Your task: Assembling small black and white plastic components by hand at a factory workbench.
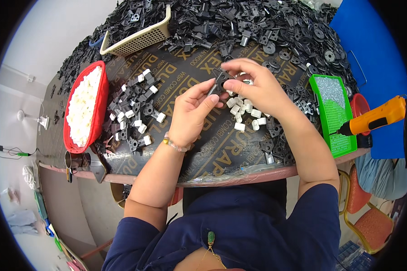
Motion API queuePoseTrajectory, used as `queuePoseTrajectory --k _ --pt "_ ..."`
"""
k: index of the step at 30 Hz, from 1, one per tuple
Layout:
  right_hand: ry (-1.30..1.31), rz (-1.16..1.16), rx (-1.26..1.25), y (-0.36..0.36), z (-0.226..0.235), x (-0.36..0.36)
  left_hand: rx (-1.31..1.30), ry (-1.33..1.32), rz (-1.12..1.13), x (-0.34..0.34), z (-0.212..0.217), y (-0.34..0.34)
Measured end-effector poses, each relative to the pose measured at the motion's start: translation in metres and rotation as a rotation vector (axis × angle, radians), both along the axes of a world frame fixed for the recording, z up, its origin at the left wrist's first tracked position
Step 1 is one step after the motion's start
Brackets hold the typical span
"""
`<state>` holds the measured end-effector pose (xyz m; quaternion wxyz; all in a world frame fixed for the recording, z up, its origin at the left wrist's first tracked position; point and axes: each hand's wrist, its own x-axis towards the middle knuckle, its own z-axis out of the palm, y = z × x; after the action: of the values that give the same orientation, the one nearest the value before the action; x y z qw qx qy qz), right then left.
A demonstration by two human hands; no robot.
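A small black plastic part (220, 81) with a round hole is held up over the middle of the table. My left hand (192, 106) pinches its lower end between thumb and fingers. From the other side my right hand (255, 86) closes on its upper end, the fingers slightly blurred. Whether my right fingers also hold a smaller piece is hidden. Below my right hand lies a loose group of white plastic caps (240, 110). Left of my left hand is a pile of black parts with white caps on them (138, 110).
A red basket (102, 104) of white pieces stands left, a beige basket (135, 39) at the back. Black parts (239, 22) heap along the far side. On the right are a green tray (325, 131) of small metal pieces and an orange-and-black power screwdriver (377, 116).
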<state>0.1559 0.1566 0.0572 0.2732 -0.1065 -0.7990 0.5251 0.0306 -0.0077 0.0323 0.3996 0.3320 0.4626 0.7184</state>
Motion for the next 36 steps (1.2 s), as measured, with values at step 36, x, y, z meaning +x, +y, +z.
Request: queuePoseTrajectory --k 36 --pt "-0.022 0.151 -0.751 -0.026 -0.006 -0.008 0.116 -0.137 0.231 -0.016 -0.009 0.001"
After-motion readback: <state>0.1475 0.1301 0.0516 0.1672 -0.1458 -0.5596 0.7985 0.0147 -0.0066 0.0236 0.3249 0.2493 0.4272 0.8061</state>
